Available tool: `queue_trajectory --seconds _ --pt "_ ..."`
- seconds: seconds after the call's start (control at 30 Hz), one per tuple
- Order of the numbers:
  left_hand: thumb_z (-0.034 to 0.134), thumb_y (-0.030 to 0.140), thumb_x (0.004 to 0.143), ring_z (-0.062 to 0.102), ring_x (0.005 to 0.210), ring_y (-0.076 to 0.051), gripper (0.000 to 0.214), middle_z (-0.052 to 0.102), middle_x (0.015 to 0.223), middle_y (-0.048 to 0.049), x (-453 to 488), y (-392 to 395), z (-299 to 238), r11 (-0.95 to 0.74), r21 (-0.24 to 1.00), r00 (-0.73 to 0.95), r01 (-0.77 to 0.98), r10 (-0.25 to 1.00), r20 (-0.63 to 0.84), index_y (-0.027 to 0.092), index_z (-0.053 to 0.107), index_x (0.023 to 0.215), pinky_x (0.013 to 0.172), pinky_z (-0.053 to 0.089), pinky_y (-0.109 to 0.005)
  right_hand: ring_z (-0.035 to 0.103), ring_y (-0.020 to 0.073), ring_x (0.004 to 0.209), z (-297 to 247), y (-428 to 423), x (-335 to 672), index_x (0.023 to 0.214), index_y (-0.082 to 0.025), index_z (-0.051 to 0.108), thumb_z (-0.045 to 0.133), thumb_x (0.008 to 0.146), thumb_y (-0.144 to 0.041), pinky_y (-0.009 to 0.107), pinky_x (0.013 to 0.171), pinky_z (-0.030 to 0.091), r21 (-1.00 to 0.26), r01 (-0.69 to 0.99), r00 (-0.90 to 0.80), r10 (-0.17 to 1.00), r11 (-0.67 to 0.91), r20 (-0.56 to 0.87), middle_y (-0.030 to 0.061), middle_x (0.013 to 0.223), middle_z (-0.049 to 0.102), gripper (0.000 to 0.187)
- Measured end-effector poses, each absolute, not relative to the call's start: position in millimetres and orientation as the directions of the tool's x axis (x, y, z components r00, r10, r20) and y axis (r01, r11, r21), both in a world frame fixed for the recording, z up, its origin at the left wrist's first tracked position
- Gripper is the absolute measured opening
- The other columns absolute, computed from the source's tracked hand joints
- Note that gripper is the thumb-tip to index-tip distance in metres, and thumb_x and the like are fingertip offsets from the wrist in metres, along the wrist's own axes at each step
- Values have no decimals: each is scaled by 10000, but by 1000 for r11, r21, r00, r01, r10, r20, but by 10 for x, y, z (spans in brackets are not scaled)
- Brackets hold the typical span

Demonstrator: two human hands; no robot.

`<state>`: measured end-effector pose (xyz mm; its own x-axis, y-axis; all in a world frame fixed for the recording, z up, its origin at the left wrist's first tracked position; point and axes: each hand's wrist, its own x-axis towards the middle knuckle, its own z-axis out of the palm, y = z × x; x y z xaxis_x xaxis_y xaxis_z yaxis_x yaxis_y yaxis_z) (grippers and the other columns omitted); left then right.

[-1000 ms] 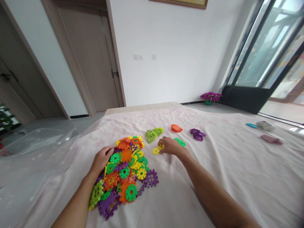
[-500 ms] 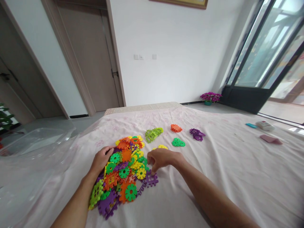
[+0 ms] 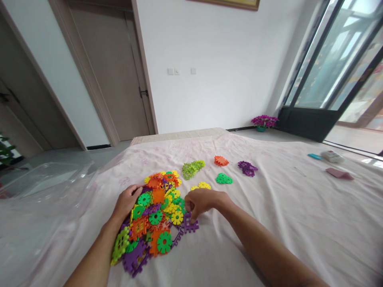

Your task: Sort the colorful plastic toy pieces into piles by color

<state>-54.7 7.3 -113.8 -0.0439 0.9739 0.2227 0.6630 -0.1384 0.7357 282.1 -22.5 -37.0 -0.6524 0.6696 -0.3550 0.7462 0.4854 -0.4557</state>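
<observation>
A heaped pile of plastic interlocking pieces (image 3: 158, 195) in orange, green, yellow and purple lies on the sheet before me. My left hand (image 3: 128, 201) rests along the pile's left edge, fingers loosely stretched out and holding nothing. At the right edge is my right hand (image 3: 199, 203), its fingers curled down and thumb bent towards them. Its thumb tip lies over a purple square window piece (image 3: 191, 227), and its fingertips are by green pieces (image 3: 182, 204). Whatever is between those fingers is hidden. Yellow flower-shaped discs (image 3: 204, 185) show just behind this hand.
Beyond lie single-colour groups: lime green (image 3: 193, 169), orange (image 3: 221, 160), green (image 3: 224, 178) and purple (image 3: 247, 168). A clear plastic container (image 3: 44, 195) stands left. On the far right are a white packet (image 3: 332, 156), a blue item (image 3: 315, 156) and a pink cloth (image 3: 339, 173).
The view has shifted very slightly. My right hand has edged a little over the purple square piece; the left hand stays by the pile, and the colour groups are unmoved.
</observation>
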Motion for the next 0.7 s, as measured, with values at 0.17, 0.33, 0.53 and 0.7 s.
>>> queue_trajectory --seconds 0.17,0.33,0.53,0.7 --pt "480 516 841 623 1096 -230 440 713 1146 -22 -552 71 -1140 -137 730 -45 669 974 224 224 706 1080 964 446 -291 589 116 635 -369 -211 2848 833 -192 661 781 619 -346 192 546 376 -556 697 -694 620 454 -364 -39 718 657 290" --pt "476 528 845 623 1092 -233 452 707 1156 -26 -568 83 -1158 -134 723 -33 678 977 212 224 699 1094 951 453 -295 577 91 585 -366 41 3215 901 -162 660 664 713 -257 184 535 429 -835 501 -620 768 229 -162 -29 692 633 211" --pt "479 533 848 616 1110 -231 454 699 1172 -23 -591 105 -1195 -126 729 -39 673 978 204 231 693 1112 980 439 -306 460 64 442 -675 405 3871 851 -128 680 638 722 -284 157 413 332 -899 432 -61 997 74 53 -40 519 543 207" --pt "493 534 836 626 1100 -231 441 709 1158 -12 -600 109 -1197 -134 722 -48 679 973 226 245 710 1088 970 456 -304 519 97 467 -843 538 4407 883 -118 677 677 650 -350 189 438 423 -982 167 506 848 83 158 -16 556 584 329"
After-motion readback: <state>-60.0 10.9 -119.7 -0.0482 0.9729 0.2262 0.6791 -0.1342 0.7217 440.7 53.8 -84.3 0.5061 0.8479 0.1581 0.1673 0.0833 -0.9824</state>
